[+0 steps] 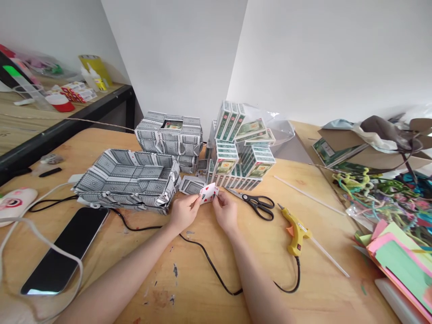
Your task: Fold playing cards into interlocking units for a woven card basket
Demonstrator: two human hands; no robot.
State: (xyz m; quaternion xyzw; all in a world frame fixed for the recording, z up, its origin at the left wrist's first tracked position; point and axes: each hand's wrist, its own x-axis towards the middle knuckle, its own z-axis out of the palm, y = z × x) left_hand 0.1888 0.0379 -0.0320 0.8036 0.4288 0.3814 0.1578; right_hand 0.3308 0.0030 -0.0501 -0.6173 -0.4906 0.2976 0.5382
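Observation:
A playing card (208,192) with red pips, slightly bent, is held up between both hands above the table. My left hand (185,210) pinches its left edge, and my right hand (225,209) has hold of the right edge. Just behind them lies a small pile of face-down cards (191,184). To the left stands an open tray built from grey-backed playing cards (126,198). Behind that tray sits a boxy card structure (168,130) with an opening on top. Black-handled scissors (259,203) rest right of my right hand.
Stacked card boxes (225,165) rise behind my hands. A yellow glue gun (297,231) with a glue stick lies at right, its black cord (209,261) crossing under my arms. A phone (65,249) lies left; coloured paper (400,261) and pipe cleaners (378,198) fill the right side.

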